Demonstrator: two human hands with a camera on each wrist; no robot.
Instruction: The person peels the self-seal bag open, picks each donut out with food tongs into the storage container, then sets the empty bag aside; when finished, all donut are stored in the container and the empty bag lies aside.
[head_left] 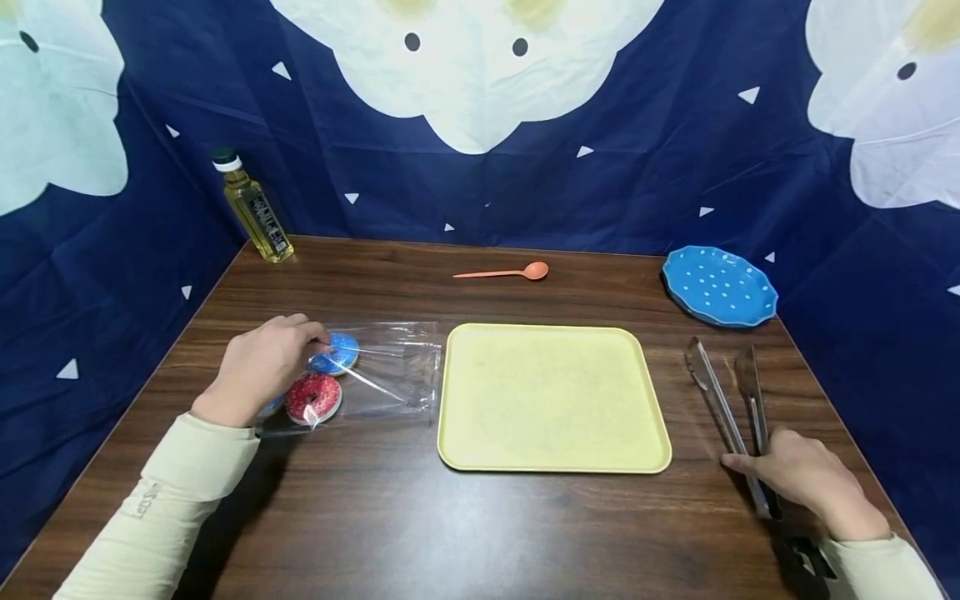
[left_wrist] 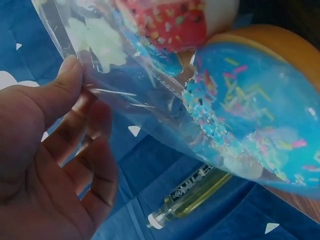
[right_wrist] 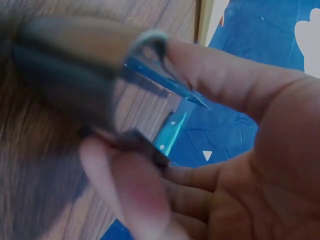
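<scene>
My left hand (head_left: 262, 367) pinches the edge of a clear plastic bag (head_left: 405, 358) between thumb and index finger. Inside the bag are a red-iced donut (head_left: 312, 398) and a blue-iced donut (head_left: 343, 354); another blue one is partly covered by the hand. Colored sprinkles show on the blue donut (left_wrist: 250, 100) in the left wrist view. On the right side, my right hand (head_left: 806, 475) grips metal tongs (head_left: 722, 404) near their joined end, thumb on one arm and fingers on the other. The tongs' arms are spread, their tips pointing away from me.
A yellow tray (head_left: 555, 400) lies mid-table. Behind it is an orange spoon (head_left: 535, 271). A blue dotted plate (head_left: 720, 286) sits at the back right, and an oil bottle (head_left: 258, 212) stands at the back left corner. Blue patterned cloth (head_left: 480, 192) encloses the wooden table.
</scene>
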